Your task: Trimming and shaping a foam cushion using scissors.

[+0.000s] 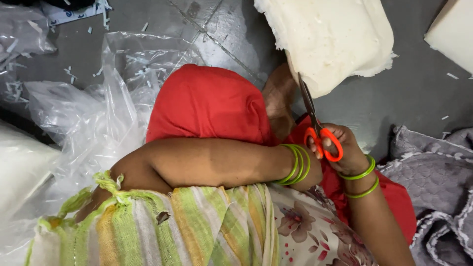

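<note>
One pair of orange-handled scissors [320, 133] is in view, along with two pale foam pieces [330, 34] (the second only partly visible at the top right corner). Four green bangles [298, 165] show, two on each wrist. One grey quilted cloth [438, 182] lies at the right.

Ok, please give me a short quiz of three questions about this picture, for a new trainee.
1. True or false: the right hand holds scissors with orange handles.
2. What do the blades meet? A) the clear plastic sheet B) the cream foam piece C) the grey quilted cloth
3. What colour are the bangles on the left wrist?

Key: 1 true; 2 B; 3 green. The left hand reaches under the foam's edge; its grip is hidden.
</note>
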